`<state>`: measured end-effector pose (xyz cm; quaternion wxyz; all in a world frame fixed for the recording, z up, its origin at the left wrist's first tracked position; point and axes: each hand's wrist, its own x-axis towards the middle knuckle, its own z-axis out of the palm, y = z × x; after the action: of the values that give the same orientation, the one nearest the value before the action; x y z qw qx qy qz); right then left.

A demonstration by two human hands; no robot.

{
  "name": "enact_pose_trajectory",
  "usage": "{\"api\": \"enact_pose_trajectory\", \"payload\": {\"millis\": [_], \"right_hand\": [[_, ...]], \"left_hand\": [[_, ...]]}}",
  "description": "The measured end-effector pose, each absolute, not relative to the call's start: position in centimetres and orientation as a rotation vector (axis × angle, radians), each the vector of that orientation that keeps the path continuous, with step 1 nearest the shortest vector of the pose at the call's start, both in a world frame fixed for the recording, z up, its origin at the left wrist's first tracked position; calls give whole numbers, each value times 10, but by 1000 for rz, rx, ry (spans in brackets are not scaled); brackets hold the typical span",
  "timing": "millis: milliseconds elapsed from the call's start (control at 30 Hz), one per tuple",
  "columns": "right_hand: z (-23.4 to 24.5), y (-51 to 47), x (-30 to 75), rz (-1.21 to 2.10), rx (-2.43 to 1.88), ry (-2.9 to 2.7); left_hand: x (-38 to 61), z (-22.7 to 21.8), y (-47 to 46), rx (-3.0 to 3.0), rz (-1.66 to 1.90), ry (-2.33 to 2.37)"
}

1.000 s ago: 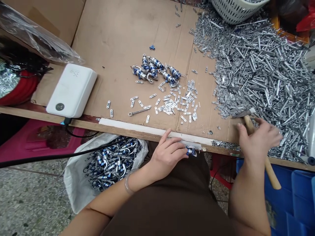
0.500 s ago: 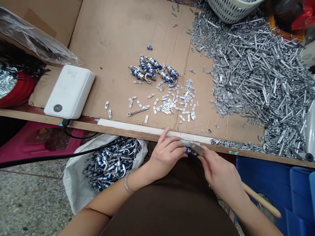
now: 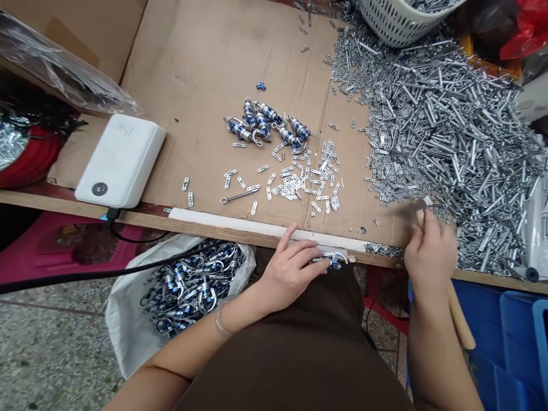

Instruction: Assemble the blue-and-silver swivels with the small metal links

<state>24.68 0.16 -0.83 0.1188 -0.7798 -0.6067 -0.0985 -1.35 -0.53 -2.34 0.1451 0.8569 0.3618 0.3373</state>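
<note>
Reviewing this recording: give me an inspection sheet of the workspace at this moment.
surface: cardboard sheet on a wooden bench, white strip along its front edge
job's things: blue-and-silver hook assemblies grouped; small perforated metal links scattered; white sack of similar assemblies below
clutter: heap of silver metal parts; white plastic basket; white box; clear plastic sheet
grippers: left hand pinches one blue-and-silver assembly at the bench edge; right hand grips a wooden-handled hammer, blurred
cables: black cable passes above the sack
surroundings: blue plastic crates; speckled floor
</note>
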Motion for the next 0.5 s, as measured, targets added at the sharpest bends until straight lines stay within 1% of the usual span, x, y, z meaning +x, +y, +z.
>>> {"api": "enact_pose_trajectory", "payload": {"millis": [67, 167, 233, 333, 400, 500], "right_hand": [[-16, 12, 256, -321, -2276, -1748], [-16, 21, 239, -307, -2210, -1691], [-12, 26, 212, -162, -2121, -1705], [-6, 38, 170, 196, -2038, -1795], [-5, 48, 153, 291, -2073, -1821], [-5, 59, 146, 338, -2105, -1945]], "left_hand": [[-13, -24, -5, 2474, 974, 1023], [-13, -23, -4, 2457, 977, 996], [-13, -22, -4, 2443, 977, 981], [-12, -19, -3, 2434, 984, 980], [-13, -18, -2, 2439, 994, 985], [-15, -16, -1, 2437, 1008, 995]]}}
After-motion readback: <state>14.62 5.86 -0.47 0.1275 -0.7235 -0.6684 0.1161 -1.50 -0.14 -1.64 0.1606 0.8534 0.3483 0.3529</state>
